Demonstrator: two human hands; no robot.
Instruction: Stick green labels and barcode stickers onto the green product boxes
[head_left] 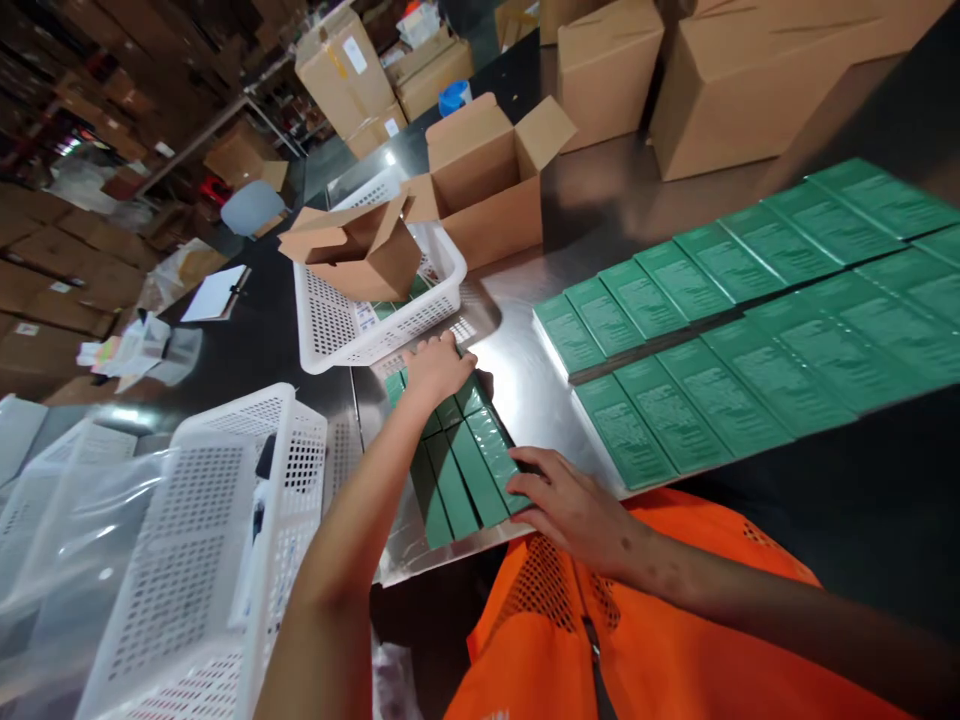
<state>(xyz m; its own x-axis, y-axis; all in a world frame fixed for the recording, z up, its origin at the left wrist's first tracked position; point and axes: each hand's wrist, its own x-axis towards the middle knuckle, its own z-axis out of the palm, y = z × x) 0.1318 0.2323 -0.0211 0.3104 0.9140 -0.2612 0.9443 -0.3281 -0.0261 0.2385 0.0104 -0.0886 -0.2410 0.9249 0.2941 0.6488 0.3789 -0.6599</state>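
Under our fingers [525, 487] lie packs [457, 470] on the table [517, 370]; beyond our fingertips a basket [352, 335] holds a carton [360, 250]; right, rows of boxes [750, 320].

Green boxes [457, 470]; white perforated basket [360, 320]; orange mesh vest [660, 620].
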